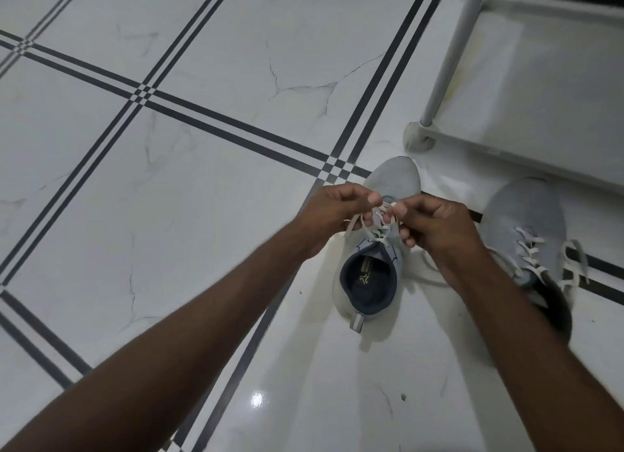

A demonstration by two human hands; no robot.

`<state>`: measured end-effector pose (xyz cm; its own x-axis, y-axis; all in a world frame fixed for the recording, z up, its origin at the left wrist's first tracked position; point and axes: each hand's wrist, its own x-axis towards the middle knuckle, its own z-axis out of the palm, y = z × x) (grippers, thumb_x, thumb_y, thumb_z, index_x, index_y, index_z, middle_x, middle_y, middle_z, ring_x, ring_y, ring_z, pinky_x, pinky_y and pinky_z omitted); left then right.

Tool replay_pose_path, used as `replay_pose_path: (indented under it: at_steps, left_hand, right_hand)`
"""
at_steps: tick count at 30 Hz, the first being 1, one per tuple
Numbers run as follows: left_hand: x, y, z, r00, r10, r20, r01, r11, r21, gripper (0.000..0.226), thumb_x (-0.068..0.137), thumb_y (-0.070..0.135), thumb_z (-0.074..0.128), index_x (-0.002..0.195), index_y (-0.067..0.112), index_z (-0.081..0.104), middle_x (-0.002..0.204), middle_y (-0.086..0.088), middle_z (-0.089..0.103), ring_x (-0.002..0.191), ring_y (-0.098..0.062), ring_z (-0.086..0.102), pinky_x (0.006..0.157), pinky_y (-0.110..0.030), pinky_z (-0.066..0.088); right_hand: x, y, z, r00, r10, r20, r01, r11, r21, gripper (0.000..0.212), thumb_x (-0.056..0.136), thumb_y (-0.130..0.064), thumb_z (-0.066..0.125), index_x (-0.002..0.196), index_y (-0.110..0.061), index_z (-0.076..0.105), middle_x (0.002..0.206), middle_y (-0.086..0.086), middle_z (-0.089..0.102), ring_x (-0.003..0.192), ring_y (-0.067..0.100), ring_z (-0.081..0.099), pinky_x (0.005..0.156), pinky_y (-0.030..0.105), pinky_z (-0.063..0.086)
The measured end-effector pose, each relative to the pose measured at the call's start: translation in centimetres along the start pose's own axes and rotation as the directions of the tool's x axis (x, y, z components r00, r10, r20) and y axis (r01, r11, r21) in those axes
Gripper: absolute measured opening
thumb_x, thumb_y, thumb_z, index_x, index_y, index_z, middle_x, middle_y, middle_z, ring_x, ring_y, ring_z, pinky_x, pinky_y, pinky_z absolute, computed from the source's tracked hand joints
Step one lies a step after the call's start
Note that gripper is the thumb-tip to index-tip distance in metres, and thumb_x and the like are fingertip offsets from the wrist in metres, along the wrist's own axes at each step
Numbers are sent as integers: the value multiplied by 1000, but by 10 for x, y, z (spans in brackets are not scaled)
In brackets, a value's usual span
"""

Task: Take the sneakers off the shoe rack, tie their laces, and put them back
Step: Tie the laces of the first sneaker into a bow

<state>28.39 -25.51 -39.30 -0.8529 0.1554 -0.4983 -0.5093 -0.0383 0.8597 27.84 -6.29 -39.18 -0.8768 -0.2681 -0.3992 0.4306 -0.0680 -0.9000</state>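
Two grey sneakers stand on the tiled floor in front of the shoe rack (526, 120). The left sneaker (395, 181) points away from me, its dark opening toward me. My left hand (332, 211) and my right hand (439, 225) hover over its tongue, each pinching an end of its white laces (378, 235) between thumb and fingers. The right sneaker (526, 225) lies beside my right forearm, its white laces loose and trailing to the right; its heel is hidden behind my arm.
The white shoe rack's lowest shelf and its grey upright post (449, 56) stand at the upper right, just beyond the sneakers' toes. White marble-look tiles with black double stripes (145, 93) stretch out to the left.
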Motion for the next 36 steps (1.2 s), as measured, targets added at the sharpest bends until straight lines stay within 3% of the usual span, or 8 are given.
replay_pose_path:
  at_steps: [3,8,11,15,18,24,32,36]
  left_hand:
    - [9,-8,4,998,-11,-67,12,1000,23,23,96,26,62,101,6,71,67,-1,61,62,-12,53,62,-25,42]
    - [17,-14,-5,995,-68,72,73,995,-66,30,96,-2,51,123,4,62,84,-4,67,69,-11,59,58,-20,46]
    - [19,-14,-7,989,-96,108,107,990,-96,29,93,-3,56,120,6,62,88,-9,67,70,-14,61,59,-21,49]
    - [24,-14,-1,984,-172,50,176,979,-106,16,88,1,67,104,3,65,81,-9,68,67,-15,63,69,-27,51]
    - [25,-16,0,973,-222,60,227,970,-91,5,89,2,66,88,5,70,76,-7,68,62,-12,61,62,-20,51]
    - [16,-5,0,926,-251,284,294,949,-119,15,99,10,53,97,5,67,80,-3,72,70,-10,63,64,-18,51]
    - [11,-16,9,969,-166,184,193,970,-145,23,100,15,53,92,19,74,76,0,60,59,-7,47,59,-21,38]
    - [6,-8,4,991,13,133,-41,976,216,23,93,17,65,93,-5,70,75,-17,63,62,-14,55,60,-20,46]
  right_hand:
    - [2,6,11,995,-27,-99,24,999,-29,7,85,-7,70,89,-2,73,67,10,70,46,13,50,42,21,43]
    - [4,8,10,993,-118,-31,109,973,-205,19,91,2,60,106,-4,69,76,20,71,49,19,58,47,27,50]
    - [4,10,11,990,-140,4,136,946,-293,29,92,6,55,109,-14,68,76,19,71,48,25,62,47,32,53]
    - [1,13,14,988,-151,32,152,919,-363,33,92,5,52,109,-21,63,68,5,68,40,21,60,39,28,49]
    - [1,12,13,987,-152,54,161,907,-390,34,93,2,53,109,-26,62,71,14,67,40,22,60,39,27,48]
    - [6,9,8,990,-115,79,136,926,-353,26,92,-2,58,107,-23,61,71,24,66,41,24,56,40,30,48]
    - [9,22,-7,994,78,79,-71,994,-86,21,93,0,59,103,-14,48,63,5,62,44,14,49,40,24,41]
    - [12,21,-9,984,152,90,-152,988,-5,13,92,0,58,98,-11,51,61,7,59,45,14,50,41,23,45]
